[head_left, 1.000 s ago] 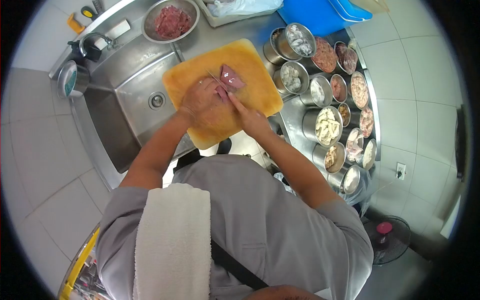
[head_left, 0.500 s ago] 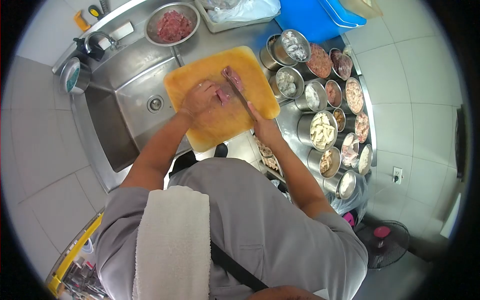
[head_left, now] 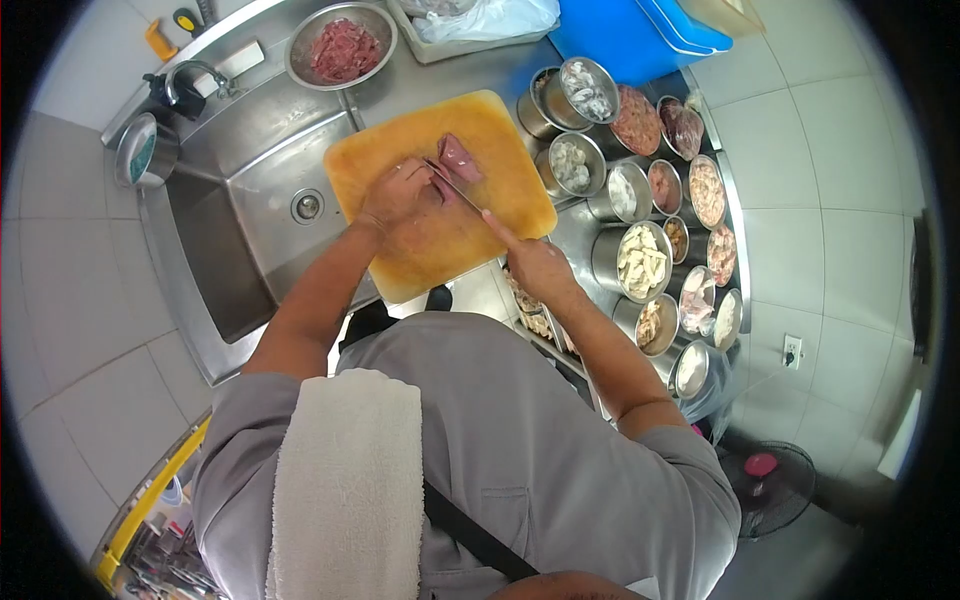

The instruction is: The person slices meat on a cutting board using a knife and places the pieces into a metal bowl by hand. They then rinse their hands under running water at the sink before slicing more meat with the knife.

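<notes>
My right hand [head_left: 540, 268] is closed round the handle of a knife [head_left: 458, 188], whose blade points up and left across a yellow cutting board [head_left: 425, 262]. Curled fingers of my left hand [head_left: 398, 190] hold down a small piece of raw red meat [head_left: 441, 188] on the board. The blade lies at that piece, close to my left fingertips. A larger piece of raw meat [head_left: 459, 158] rests just beyond the blade. Part of the held piece is hidden under my fingers and the knife.
Left of the board is a steel sink [head_left: 270, 245]. A bowl of cut meat [head_left: 345, 50] stands behind it. Several steel containers, one with pale strips [head_left: 642, 260], crowd the right counter. A blue box [head_left: 640, 40] stands at the back.
The knife has moved left, off the larger piece and over to the piece under my left hand. My left hand stays in nearly the same place.
</notes>
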A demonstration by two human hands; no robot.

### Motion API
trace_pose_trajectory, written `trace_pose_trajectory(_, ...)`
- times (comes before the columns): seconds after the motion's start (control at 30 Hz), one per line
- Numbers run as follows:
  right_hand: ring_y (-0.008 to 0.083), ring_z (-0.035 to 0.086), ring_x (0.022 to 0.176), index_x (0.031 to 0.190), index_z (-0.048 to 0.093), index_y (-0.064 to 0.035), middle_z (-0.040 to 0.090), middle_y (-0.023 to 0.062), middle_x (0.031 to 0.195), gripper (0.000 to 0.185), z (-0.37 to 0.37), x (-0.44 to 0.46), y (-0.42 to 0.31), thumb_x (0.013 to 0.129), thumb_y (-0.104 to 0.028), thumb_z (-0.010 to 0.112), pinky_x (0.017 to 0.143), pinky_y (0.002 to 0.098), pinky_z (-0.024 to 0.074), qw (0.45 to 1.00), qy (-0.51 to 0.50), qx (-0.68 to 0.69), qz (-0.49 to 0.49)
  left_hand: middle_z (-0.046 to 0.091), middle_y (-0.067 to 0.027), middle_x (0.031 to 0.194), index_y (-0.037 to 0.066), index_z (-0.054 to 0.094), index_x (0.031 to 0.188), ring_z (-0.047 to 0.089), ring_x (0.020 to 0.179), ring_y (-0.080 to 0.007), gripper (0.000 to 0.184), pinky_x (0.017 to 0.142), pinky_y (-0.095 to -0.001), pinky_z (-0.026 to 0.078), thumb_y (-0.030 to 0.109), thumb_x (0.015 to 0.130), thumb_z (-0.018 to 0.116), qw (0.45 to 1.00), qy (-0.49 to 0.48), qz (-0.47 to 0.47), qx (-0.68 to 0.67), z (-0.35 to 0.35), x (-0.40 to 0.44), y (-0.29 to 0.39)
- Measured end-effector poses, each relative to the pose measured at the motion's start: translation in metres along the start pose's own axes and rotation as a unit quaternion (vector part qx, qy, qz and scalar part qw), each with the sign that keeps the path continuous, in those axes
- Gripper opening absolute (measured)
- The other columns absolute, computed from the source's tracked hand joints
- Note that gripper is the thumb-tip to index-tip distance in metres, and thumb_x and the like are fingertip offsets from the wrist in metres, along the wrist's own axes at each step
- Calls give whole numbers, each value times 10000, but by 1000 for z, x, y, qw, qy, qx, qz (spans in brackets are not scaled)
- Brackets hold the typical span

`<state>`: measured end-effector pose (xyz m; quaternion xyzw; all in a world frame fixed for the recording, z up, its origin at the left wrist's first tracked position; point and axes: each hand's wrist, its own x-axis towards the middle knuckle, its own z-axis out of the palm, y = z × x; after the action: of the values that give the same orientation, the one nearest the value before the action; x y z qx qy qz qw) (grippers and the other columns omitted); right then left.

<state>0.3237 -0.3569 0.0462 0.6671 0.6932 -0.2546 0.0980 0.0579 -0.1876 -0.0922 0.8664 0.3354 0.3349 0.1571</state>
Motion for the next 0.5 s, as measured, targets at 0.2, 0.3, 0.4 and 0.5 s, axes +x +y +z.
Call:
trace_pose_trajectory(0.2,448,771,840,1790,151,-452,771,245,888,993,-2,13,9,993,-89,620,818,587,611,999,3,5,-34,691,-40,1165,134,727,1152,737,1062,-292,239,918,-424,617,98,916,735,1000,14,-4,-15,6,-3,-4)
trace_pose_trajectory(0.3,449,778,861,1792,147,-450,777,253,917,1003,-9,21,5,990,-72,617,834,582,615,999,-9,-6,-39,708,-46,1162,137,731,1159,742,1037,-302,232,907,-429,619,90,932,720,1000,17,-4,-4,8,-2,-7)
trace_pose_trajectory(0.4,455,785,895,1791,139,-456,788,255,964,995,-11,29,-2,1000,-67,600,847,580,616,999,-39,-11,-21,720,-44,1156,137,739,1154,745,1019,-300,223,893,-431,622,90,938,711,1000,18,-10,-15,8,-2,-5)
trace_pose_trajectory(0.5,442,801,988,1783,149,-490,804,258,1071,978,-14,41,-10,1019,-47,568,908,587,619,998,-68,9,1,727,-47,1140,131,750,1147,747,1022,-284,213,899,-427,620,108,938,718,1000,7,-15,14,9,-3,-7)
